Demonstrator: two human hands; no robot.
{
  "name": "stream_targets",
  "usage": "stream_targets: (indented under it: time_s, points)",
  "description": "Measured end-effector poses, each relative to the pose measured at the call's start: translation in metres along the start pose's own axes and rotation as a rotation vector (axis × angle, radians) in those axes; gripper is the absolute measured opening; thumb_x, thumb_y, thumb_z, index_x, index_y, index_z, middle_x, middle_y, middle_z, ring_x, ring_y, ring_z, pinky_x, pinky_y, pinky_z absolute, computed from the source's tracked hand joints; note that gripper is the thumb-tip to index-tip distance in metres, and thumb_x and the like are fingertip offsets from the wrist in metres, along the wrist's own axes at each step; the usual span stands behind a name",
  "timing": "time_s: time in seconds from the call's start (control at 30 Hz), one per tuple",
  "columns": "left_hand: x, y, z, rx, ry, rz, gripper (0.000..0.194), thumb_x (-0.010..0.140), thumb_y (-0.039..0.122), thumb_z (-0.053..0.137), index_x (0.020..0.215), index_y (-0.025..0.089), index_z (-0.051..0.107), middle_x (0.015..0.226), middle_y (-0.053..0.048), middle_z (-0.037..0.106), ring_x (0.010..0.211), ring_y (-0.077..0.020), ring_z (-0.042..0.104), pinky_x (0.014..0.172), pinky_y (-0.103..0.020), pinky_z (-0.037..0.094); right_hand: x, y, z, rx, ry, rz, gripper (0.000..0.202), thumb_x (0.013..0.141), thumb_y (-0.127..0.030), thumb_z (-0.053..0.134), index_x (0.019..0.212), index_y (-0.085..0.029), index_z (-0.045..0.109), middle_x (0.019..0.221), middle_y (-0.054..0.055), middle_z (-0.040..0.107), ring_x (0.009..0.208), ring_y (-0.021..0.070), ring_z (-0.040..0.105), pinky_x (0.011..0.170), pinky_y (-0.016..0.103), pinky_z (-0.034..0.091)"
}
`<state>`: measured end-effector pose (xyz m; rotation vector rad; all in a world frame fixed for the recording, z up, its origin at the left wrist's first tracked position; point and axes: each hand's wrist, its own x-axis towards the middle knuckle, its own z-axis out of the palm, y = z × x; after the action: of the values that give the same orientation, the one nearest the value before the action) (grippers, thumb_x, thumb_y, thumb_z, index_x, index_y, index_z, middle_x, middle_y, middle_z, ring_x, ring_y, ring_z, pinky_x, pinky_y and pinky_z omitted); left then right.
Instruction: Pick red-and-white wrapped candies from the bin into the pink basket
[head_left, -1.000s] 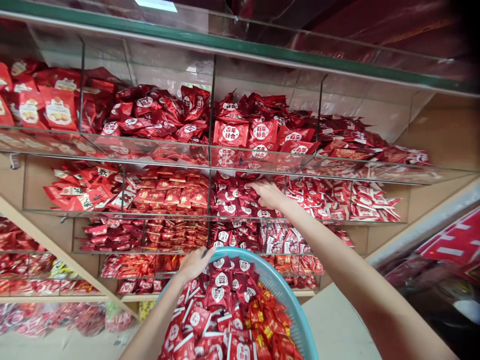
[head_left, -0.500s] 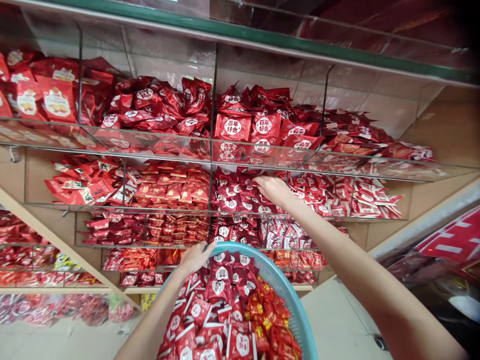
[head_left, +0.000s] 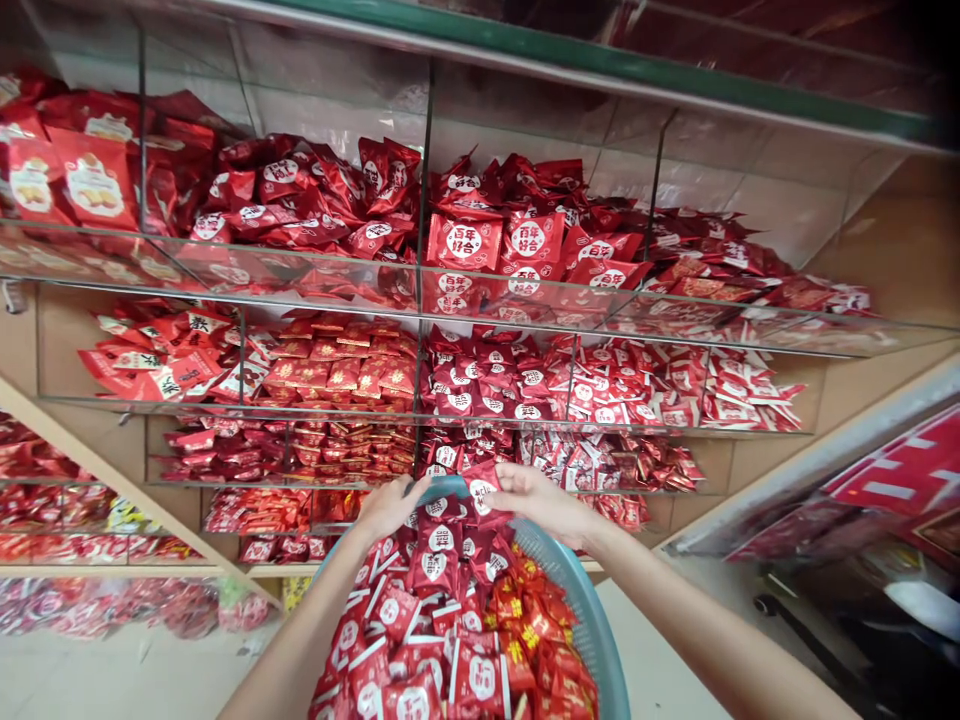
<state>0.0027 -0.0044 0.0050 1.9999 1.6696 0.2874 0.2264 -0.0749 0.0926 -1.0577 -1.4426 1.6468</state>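
The right hand (head_left: 541, 502) pinches 1 dark red packet (head_left: 481, 490) between its fingers over the far side of the packet-filled blue basket (head_left: 562, 560), whose rim the left hand (head_left: 391, 508) grasps.

We see glossy, crinkled plastic packets (head_left: 480, 680) in a smooth plastic basket (head_left: 598, 605) at six o'clock. The shelf (head_left: 480, 35) at twelve is shiny glass.
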Motion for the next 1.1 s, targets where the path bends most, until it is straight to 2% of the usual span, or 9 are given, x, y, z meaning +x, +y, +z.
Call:
stream_targets:
  time_s: [0.1, 0.23, 0.4, 0.53, 0.63, 0.77, 0.93, 1.1]
  points:
    - [0.000, 0.000, 0.000, 0.003, -0.007, 0.015, 0.069, 0.074, 0.069, 0.017, 0.101, 0.021, 0.058, 0.100, -0.010, 0.064, 0.091, -0.0290, 0.058, 0.074, -0.035, 0.041, -0.002, 0.017, -0.007, 0.065, 0.030, 0.125, 0.031, 0.065, -0.037, 0.065, 0.088, -0.017, 0.057, 0.085, 0.001, 0.061, 0.075, 0.0115, 0.056, 0.069, 0.026, 0.043]
    - [-0.001, 0.001, -0.001, 0.018, -0.001, 0.005, 0.069, 0.074, 0.069, 0.015, 0.099, 0.021, 0.058, 0.098, -0.010, 0.064, 0.089, -0.0290, 0.058, 0.072, -0.036, 0.041, -0.003, 0.037, -0.011, 0.113, 0.060, 0.191, 0.028, 0.063, -0.036, 0.067, 0.082, -0.016, 0.059, 0.080, 0.000, 0.060, 0.070, 0.0089, 0.054, 0.066, 0.023, 0.041]
    - [-0.001, 0.001, 0.000, 0.028, -0.008, -0.003, 0.068, 0.074, 0.069, 0.015, 0.092, 0.021, 0.059, 0.095, -0.010, 0.065, 0.088, -0.0278, 0.059, 0.072, -0.034, 0.041, -0.003, 0.053, -0.006, 0.307, 0.223, 0.243, 0.023, 0.063, -0.033, 0.068, 0.073, -0.017, 0.057, 0.072, -0.002, 0.059, 0.062, 0.0073, 0.053, 0.062, 0.022, 0.041]
    - [0.001, -0.001, 0.001, 0.010, -0.006, -0.006, 0.069, 0.074, 0.069, 0.016, 0.096, 0.019, 0.058, 0.098, -0.011, 0.064, 0.093, -0.0285, 0.057, 0.076, -0.034, 0.040, -0.008, 0.051, 0.013, 0.469, 0.310, 0.149, 0.019, 0.066, -0.033, 0.066, 0.075, -0.019, 0.057, 0.073, -0.002, 0.060, 0.063, 0.0083, 0.054, 0.062, 0.022, 0.042]
    - [0.001, -0.002, 0.002, 0.001, -0.011, 0.011, 0.067, 0.074, 0.069, 0.015, 0.091, 0.020, 0.058, 0.093, -0.009, 0.065, 0.088, -0.0271, 0.059, 0.073, -0.033, 0.041, -0.010, 0.050, 0.029, 0.452, 0.338, 0.077, 0.020, 0.068, -0.036, 0.063, 0.075, -0.018, 0.058, 0.074, -0.001, 0.061, 0.065, 0.0100, 0.054, 0.061, 0.022, 0.042]
    - [0.002, -0.003, 0.003, 0.024, -0.012, 0.010, 0.064, 0.075, 0.068, 0.016, 0.082, 0.020, 0.058, 0.085, -0.009, 0.066, 0.082, -0.0257, 0.060, 0.068, -0.031, 0.041, -0.010, 0.058, 0.044, 0.490, 0.447, 0.032, 0.019, 0.066, -0.036, 0.064, 0.074, -0.020, 0.057, 0.072, -0.003, 0.059, 0.062, 0.0092, 0.053, 0.056, 0.021, 0.042]
    - [0.006, -0.007, 0.006, 0.034, 0.001, 0.035, 0.059, 0.076, 0.066, 0.019, 0.081, 0.021, 0.057, 0.085, -0.007, 0.066, 0.082, -0.0243, 0.060, 0.069, -0.030, 0.040, -0.016, 0.066, 0.049, 0.567, 0.507, 0.002, 0.024, 0.065, -0.029, 0.068, 0.083, -0.021, 0.056, 0.074, -0.004, 0.057, 0.064, 0.0090, 0.056, 0.068, 0.026, 0.048]
    - [0.008, -0.011, 0.008, 0.042, -0.008, 0.050, 0.060, 0.076, 0.066, 0.019, 0.085, 0.022, 0.058, 0.088, -0.007, 0.066, 0.083, -0.0248, 0.060, 0.069, -0.031, 0.040, -0.020, 0.064, 0.049, 0.651, 0.534, -0.015, 0.025, 0.061, -0.028, 0.070, 0.079, -0.019, 0.054, 0.074, -0.004, 0.056, 0.068, 0.0108, 0.060, 0.078, 0.031, 0.047]
